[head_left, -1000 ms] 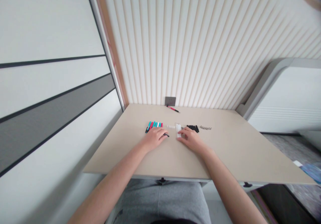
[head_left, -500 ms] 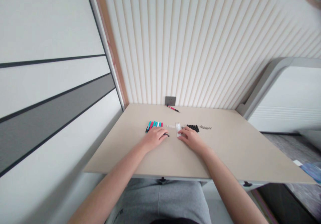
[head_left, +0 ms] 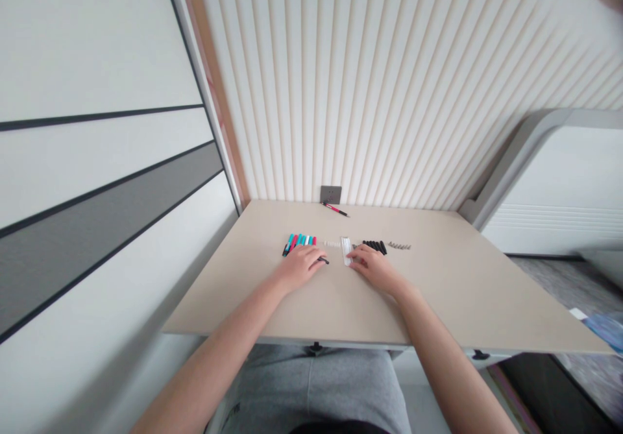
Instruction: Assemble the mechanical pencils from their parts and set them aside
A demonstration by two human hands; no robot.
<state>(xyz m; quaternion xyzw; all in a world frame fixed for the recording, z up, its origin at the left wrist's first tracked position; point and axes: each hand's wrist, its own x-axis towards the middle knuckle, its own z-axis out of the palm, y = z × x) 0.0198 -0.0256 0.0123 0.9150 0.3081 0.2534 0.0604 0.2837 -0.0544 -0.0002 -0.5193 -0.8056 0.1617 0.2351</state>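
My left hand (head_left: 300,266) rests on the beige table with its fingers closed on a small black piece (head_left: 323,260). Just beyond it lies a row of pen parts (head_left: 302,240) in teal, red and white. My right hand (head_left: 372,265) touches the near end of a bundle of thin white sticks (head_left: 346,247) with its fingertips; whether it grips them is hard to tell. Black caps or barrels (head_left: 376,246) lie beyond this hand. Small whitish pieces (head_left: 331,244) sit between the coloured parts and the white sticks. A row of small springs or metal pieces (head_left: 399,246) lies farther right.
A red and black pen (head_left: 335,210) lies at the back of the table (head_left: 438,298), near a dark wall socket (head_left: 331,194). A ribbed wall rises behind. A white panelled cabinet (head_left: 97,187) stands close on the left.
My right hand and the near end of the white sticks have shifted very slightly. My left hand stays in place with the black piece.
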